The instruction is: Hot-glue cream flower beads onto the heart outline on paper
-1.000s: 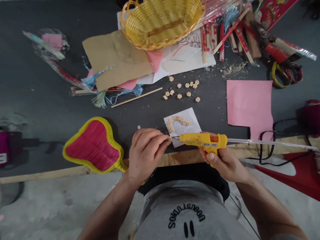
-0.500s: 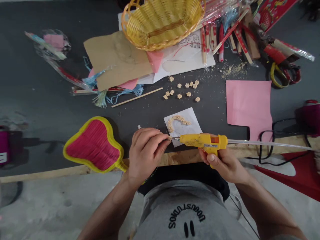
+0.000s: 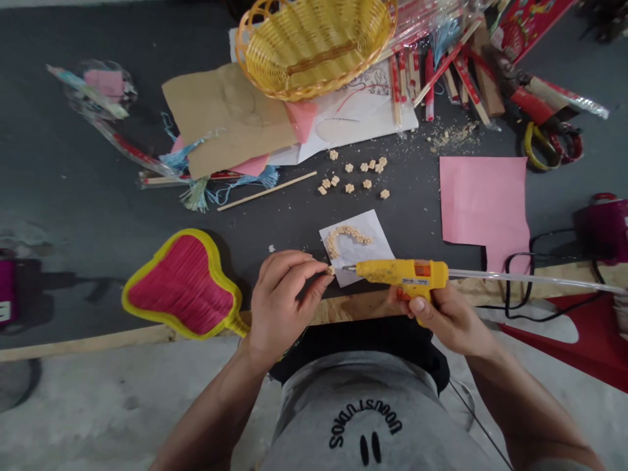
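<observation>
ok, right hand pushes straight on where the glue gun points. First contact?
Probably the small piece pinched in the left hand, just ahead of the nozzle; whether their heights match is unclear from this view.

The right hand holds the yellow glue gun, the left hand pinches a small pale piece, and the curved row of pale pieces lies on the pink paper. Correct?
Not quite: the head view shows the curved row of pale pieces on the white paper, not the pink paper. The right hand does hold the yellow glue gun, and the left hand pinches a small pale piece.
</observation>
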A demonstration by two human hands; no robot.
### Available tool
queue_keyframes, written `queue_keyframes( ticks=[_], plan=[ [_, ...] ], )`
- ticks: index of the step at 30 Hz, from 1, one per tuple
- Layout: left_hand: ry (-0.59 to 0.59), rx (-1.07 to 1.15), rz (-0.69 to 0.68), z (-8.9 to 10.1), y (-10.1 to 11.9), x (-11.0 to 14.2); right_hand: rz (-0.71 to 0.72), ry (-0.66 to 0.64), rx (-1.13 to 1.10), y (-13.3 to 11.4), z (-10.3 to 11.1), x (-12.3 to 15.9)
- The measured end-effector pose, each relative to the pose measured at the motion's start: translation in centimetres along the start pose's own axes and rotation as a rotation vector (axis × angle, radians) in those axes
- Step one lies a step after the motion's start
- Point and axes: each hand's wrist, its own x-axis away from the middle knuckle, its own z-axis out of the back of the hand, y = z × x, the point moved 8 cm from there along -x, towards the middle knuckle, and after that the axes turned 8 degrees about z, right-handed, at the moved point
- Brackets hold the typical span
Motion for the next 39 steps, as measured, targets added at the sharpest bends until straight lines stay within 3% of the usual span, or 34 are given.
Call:
queue_keyframes(
  ticks=[3, 6, 10, 14, 18, 20, 24, 27, 33, 36, 39],
  plan=[
    [-0.024, -0.134, -0.012, -0.5, 0.3, 0.0, -0.049, 0.201, 0.036, -0.3, 4.0, 0.3],
    [-0.027, -0.261, -0.031, -1.0, 0.6, 0.0, -0.106, 0.438, 0.203, -0.8, 9.8, -0.1],
    [-0.029, -0.327, -0.059, -1.5, 1.0, -0.1, -0.333, 0.564, 0.565, -0.4, 16.2, -1.6],
    [-0.017, -0.349, -0.073, -1.8, 1.1, -0.2, -0.526, 0.441, 1.014, 0.0, 18.8, -3.4],
    [-0.024, -0.346, -0.075, -2.0, 0.9, -0.3, -0.633, 0.323, 1.337, -0.1, 18.9, -3.6],
    [-0.034, -0.339, -0.075, -2.2, 0.8, -0.4, -0.642, 0.361, 1.433, -0.7, 18.8, -3.0],
    [-0.051, -0.324, -0.070, -2.5, 0.6, -0.4, -0.353, 0.557, 1.427, -3.6, 17.2, -1.8],
    [-0.058, -0.310, -0.057, -2.6, 0.3, -0.5, -0.090, 0.568, 1.319, -5.4, 14.3, -1.9],
    [-0.085, -0.262, -0.050, -2.2, 0.0, -0.5, 0.246, 0.326, 1.022, -6.0, 5.6, -3.8],
    [-0.098, -0.267, -0.063, -1.7, 0.1, -0.3, 0.334, 0.163, 0.939, -5.2, 0.6, -4.6],
    [-0.130, -0.257, -0.116, -1.4, 0.3, 0.3, 0.389, 0.080, 0.925, -4.5, -2.9, -5.4]
  ],
)
